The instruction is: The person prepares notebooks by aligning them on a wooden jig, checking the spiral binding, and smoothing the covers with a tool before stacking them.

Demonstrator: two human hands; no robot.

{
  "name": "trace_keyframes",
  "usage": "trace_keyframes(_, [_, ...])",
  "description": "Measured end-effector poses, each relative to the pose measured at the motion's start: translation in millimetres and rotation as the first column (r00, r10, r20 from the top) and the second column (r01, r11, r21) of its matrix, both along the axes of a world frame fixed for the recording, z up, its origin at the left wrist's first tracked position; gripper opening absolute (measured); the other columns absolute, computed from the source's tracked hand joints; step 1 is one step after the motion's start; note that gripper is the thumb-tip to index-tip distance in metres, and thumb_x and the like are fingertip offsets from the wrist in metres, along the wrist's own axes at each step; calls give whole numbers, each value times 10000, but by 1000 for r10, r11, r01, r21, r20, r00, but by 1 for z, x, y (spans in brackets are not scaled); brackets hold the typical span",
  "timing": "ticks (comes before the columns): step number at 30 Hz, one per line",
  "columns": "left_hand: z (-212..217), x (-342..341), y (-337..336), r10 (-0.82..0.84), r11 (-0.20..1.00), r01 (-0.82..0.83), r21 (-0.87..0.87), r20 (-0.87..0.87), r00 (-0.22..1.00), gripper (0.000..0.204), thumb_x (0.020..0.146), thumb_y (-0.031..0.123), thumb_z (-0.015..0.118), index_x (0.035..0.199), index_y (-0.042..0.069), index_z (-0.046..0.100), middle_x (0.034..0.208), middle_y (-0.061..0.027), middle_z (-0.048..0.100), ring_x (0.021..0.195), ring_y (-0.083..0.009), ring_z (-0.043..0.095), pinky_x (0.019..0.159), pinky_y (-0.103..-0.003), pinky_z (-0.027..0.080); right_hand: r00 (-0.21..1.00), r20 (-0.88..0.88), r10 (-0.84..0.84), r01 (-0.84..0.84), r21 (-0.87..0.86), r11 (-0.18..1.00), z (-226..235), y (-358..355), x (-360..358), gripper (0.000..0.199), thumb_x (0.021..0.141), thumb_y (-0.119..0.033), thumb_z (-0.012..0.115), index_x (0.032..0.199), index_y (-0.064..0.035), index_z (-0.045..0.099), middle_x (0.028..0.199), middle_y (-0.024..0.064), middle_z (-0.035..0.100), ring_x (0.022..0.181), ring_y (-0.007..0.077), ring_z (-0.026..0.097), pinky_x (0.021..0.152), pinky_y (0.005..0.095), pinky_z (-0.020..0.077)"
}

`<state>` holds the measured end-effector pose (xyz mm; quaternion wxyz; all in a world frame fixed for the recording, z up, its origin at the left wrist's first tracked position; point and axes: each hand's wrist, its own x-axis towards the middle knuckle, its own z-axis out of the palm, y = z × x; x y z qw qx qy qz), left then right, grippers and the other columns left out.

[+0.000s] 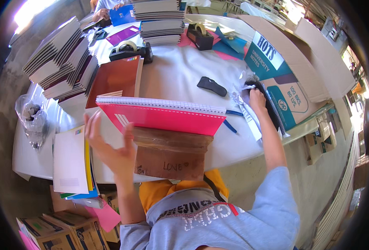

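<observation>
A pink notebook (159, 118) rests on a brown cardboard stand (172, 152) at the table's near edge. Its top edge shows a row of punched holes. My left hand (111, 146) is open beside the notebook's left end, fingers spread and holding nothing. Over to the right, my right hand (257, 100) is curled at a bundle of long black strips (271, 106), which look like binding coils, partly wrapped in clear plastic (245, 110). What its fingertips hold is hidden. A blue pen-like stick (230, 126) lies just right of the notebook.
Stacked notebooks (59, 58) stand at the left, with another tall pile (161, 27) at the back. A brown notebook (115, 79), tape dispensers (130, 52) and a black pouch (212, 86) lie on the table. An open carton (293, 75) stands right. Another person's hand (103, 14) shows far back.
</observation>
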<state>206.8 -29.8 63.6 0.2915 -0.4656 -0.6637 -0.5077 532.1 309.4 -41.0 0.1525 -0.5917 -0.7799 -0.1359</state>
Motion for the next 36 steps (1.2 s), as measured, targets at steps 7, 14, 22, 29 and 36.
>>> trace_keyframes(7, [41,91,49,-305,913,247,-325,-143,942,700,701,502,692,1195,43,503,1078,-118,540,1195,-310,415,1034,-498,230,997,57,-43,53,-198,979,96,-12,-4,311,779,-3,514,1089,-20,534,1054,227,565,1009,393,554,853,458,465])
trace_keyframes(14, [22,89,62,-251,950,214,-230,-148,957,532,582,448,769,912,91,554,903,-93,483,932,-291,469,907,-475,303,624,-516,586,-744,-162,649,185,-149,-49,316,840,-102,570,1154,-67,579,961,129,575,790,218,507,747,289,425])
trace_keyframes(22, [22,92,64,-277,935,230,-270,-151,949,467,589,426,780,770,93,507,814,-89,438,881,-277,463,939,-500,279,393,-619,680,-819,100,565,174,-175,-57,288,733,100,618,967,-54,683,854,63,615,805,154,593,686,253,469])
trace_keyframes(29, [26,90,60,-289,932,246,-266,-134,948,439,607,411,765,756,72,529,788,-82,452,845,-266,476,956,-498,292,352,-696,625,-866,12,501,173,-174,-58,317,729,146,584,958,-51,681,892,62,603,810,148,579,709,247,461])
trace_keyframes(36, [21,88,63,-274,940,226,-256,-173,946,541,570,510,769,758,84,494,793,-76,430,852,-266,466,939,-503,279,255,-801,542,-917,-22,399,165,-162,-63,254,748,119,588,943,-26,666,902,65,593,841,140,564,738,239,452])
